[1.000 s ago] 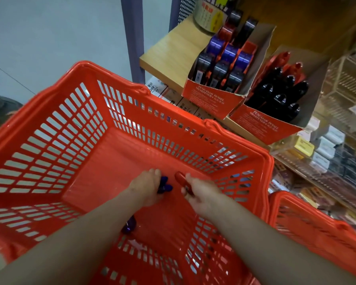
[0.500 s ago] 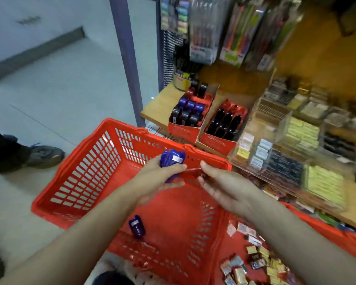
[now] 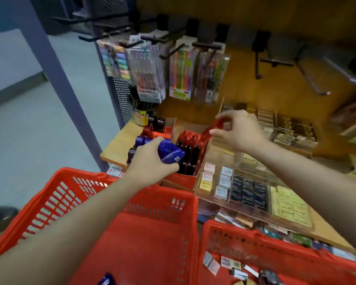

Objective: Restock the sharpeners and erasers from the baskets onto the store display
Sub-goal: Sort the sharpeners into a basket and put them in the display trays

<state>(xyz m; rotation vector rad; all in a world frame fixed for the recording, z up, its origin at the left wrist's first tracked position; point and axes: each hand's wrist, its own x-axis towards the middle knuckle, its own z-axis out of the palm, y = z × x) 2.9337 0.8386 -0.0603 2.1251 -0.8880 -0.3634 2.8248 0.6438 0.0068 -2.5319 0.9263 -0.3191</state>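
Pen packs point(image 3: 150, 79) overhang display boxes point(image 3: 185, 177); open wood right.

A stationery shop is shown: packaged pens point(image 3: 150, 75) are hung on hooks above a wooden shelf point(image 3: 119, 145), where boxed sharpeners point(image 3: 188, 153) and erasers point(image 3: 248, 192) are displayed.

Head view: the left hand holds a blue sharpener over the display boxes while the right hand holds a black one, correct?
Not quite. In the head view the right hand pinches a red sharpener, not a black one. The left hand does hold the blue sharpener over the display boxes.
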